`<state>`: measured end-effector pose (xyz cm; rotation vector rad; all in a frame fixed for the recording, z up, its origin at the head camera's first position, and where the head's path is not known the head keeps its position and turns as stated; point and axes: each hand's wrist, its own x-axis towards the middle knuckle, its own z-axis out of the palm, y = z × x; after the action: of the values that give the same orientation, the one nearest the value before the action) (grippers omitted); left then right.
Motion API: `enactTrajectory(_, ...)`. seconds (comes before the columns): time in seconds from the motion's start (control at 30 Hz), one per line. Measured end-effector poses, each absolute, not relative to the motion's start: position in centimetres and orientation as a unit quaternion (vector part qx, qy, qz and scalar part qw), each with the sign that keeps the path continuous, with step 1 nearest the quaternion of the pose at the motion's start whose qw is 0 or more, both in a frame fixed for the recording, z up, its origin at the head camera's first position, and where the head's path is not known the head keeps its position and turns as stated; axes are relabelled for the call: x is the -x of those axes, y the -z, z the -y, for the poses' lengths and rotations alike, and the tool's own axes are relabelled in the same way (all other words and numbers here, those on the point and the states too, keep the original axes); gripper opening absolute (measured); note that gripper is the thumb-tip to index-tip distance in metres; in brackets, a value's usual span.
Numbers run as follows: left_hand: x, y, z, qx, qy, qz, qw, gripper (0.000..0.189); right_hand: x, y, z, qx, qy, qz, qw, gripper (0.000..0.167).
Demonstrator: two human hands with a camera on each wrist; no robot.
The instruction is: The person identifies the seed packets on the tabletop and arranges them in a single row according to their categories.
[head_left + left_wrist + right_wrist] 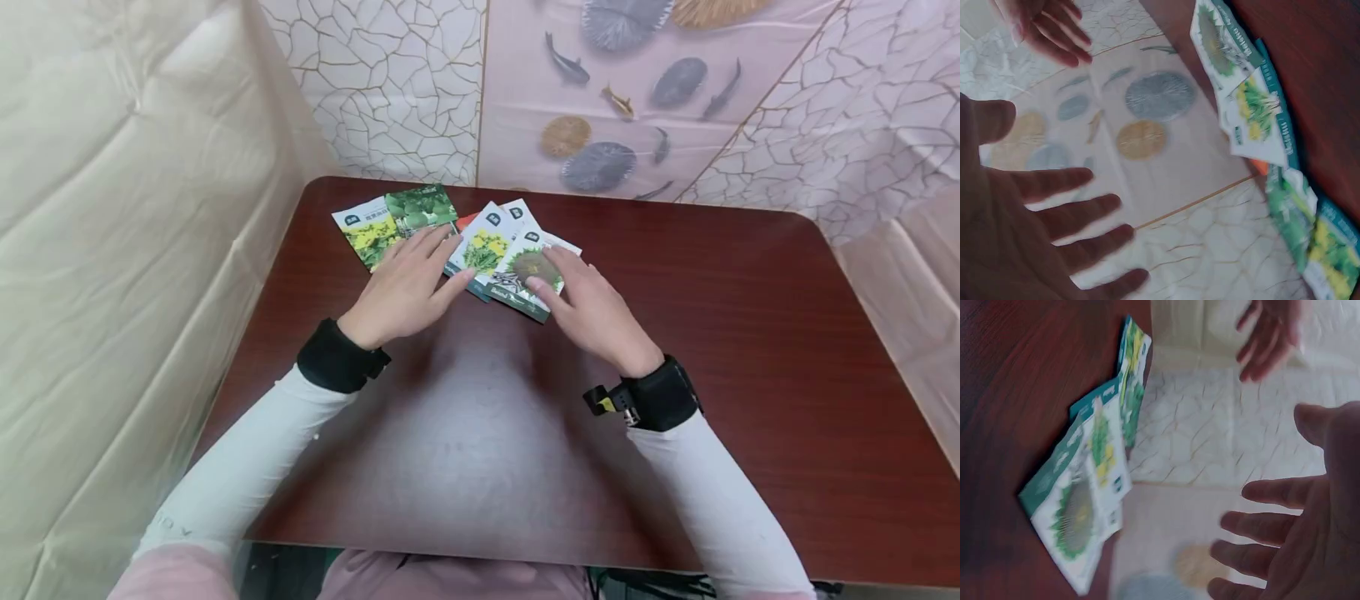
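Observation:
Several flat seed packets with plant pictures lie overlapping towards the back of the table. At the left end are a packet with yellow flowers point(363, 239) and a mostly green packet point(418, 204). Further right come a white packet with a yellow-flowered plant point(486, 247) and one with a round brownish-green picture point(517, 287); another white one and a red edge peek out behind. My left hand point(401, 292) hovers over the left packets, fingers spread. My right hand point(603, 321) is above the right end of the packets, fingers extended. Both wrist views show the hands holding nothing, apart from the packets.
The dark red-brown table point(750, 358) extends to both sides and in front of the packets. Behind it hangs a patterned cloth point(390, 92) with leaf and fish prints. A pale cloth point(150, 250) lines the left side. Black bands point(660, 396) circle both wrists.

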<state>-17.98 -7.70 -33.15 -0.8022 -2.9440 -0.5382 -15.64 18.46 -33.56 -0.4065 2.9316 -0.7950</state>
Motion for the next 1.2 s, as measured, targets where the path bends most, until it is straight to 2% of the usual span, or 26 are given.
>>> enactTrajectory(0.1,20.2,34.6,7.0,0.287,0.208,0.935,0.014,0.055,16.9,34.9,-20.3,0.069,0.336,-0.938,0.051,0.061)
enactTrajectory(0.2,23.3,36.5,6.0,0.286,0.257,0.923,-0.019,0.045,18.7,36.5,-21.8,-0.008,0.414,-0.908,0.06,0.055)
enactTrajectory(0.37,28.1,39.6,3.4,0.222,0.338,0.909,-0.099,0.033,21.7,39.2,-23.4,-0.134,0.512,-0.845,0.079,0.046)
enactTrajectory(0.57,31.4,41.6,0.5,0.153,0.352,0.917,-0.111,0.029,24.0,41.1,-23.7,-0.23,0.564,-0.788,0.095,0.032)
enactTrajectory(0.77,32.7,42.8,-1.1,0.098,0.323,0.933,-0.126,0.049,25.0,41.8,-23.1,-0.269,0.582,-0.76,0.105,0.027)
enactTrajectory(0.93,32.7,42.8,-1.6,0.074,0.297,0.944,-0.124,0.046,25.7,42.2,-22.3,-0.282,0.589,-0.751,0.102,0.022)
enactTrajectory(1.2,31.9,42.4,-1.9,0.06,0.305,0.937,-0.16,0.038,25.9,42.9,-22.0,-0.297,0.585,-0.747,0.1,0.016)
